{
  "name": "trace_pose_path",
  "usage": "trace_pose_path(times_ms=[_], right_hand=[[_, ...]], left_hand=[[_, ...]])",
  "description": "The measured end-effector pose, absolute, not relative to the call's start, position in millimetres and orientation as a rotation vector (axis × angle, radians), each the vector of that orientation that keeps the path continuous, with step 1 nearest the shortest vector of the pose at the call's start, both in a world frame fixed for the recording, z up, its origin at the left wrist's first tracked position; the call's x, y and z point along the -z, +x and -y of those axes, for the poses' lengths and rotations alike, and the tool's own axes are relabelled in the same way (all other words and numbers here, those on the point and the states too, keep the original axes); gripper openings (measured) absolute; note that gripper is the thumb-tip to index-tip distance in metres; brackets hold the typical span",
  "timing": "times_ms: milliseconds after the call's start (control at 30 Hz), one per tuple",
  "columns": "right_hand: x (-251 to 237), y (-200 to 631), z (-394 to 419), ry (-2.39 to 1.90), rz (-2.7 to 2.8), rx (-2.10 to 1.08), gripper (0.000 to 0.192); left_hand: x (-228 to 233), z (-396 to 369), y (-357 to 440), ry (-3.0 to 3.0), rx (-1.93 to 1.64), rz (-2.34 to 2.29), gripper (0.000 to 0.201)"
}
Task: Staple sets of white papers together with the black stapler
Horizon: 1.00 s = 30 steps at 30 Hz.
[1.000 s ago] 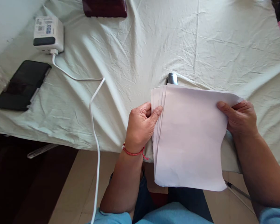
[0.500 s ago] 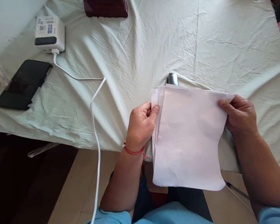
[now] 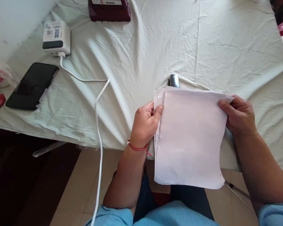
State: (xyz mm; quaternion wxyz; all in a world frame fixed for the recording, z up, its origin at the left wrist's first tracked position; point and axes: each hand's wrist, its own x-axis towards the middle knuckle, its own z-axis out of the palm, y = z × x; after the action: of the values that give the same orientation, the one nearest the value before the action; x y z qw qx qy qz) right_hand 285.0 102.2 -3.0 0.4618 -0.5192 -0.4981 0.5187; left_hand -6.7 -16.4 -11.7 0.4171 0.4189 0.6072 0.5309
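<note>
A: Head view, item one?
B: Stack of white sheets, held at the near edge of the surface, lower half hanging past the cloth toward the lap. Sheet edges fan slightly at 9 o'clock.

A: Hands?
B: Left hand, grip closed on the stack's left edge, thumb on top, red thread at the wrist. Right hand, grip closed on the top right corner, thumb over the paper, fingers behind it.

A: Anything touching the stack?
B: Small dark metallic object at 12 o'clock from the sheets, mostly hidden behind their top edge; possibly a stapler, hard to tell.

A: Remaining entries?
B: White charger block at 10 o'clock, far left, with white cable running off the near edge. Black phone just below the block. Maroon box at 11 o'clock, on the far edge of view. Pale green cloth, creased, covers everything.
</note>
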Motion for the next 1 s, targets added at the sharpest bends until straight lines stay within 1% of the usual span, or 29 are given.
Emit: trace_pose_path(times_ms=[267,467,567,700,900,1000], right_hand=[[7,280,-104,-1.288,1.154,-1.309,0.045],[8,281,-104,-1.288,1.166,-1.288,0.045],[7,281,-106,-1.264,1.131,-1.295,0.047],[5,281,-106,-1.253,1.108,-1.302,0.051],[5,283,-107,-1.240,1.104,-1.281,0.049],[3,284,-108,-1.263,1.098,-1.249,0.050]], left_hand=[[19,11,-6,0.901,-1.374,-1.485,0.038],[20,1,0,0.669,-1.490,-1.410,0.044],[18,-4,8,0.590,-1.560,-1.311,0.044],[18,-7,11,0.489,-1.567,-1.126,0.047],[15,-5,6,0.292,-1.491,-1.092,0.032],[10,-3,8,0.283,-1.465,-1.034,0.034]])
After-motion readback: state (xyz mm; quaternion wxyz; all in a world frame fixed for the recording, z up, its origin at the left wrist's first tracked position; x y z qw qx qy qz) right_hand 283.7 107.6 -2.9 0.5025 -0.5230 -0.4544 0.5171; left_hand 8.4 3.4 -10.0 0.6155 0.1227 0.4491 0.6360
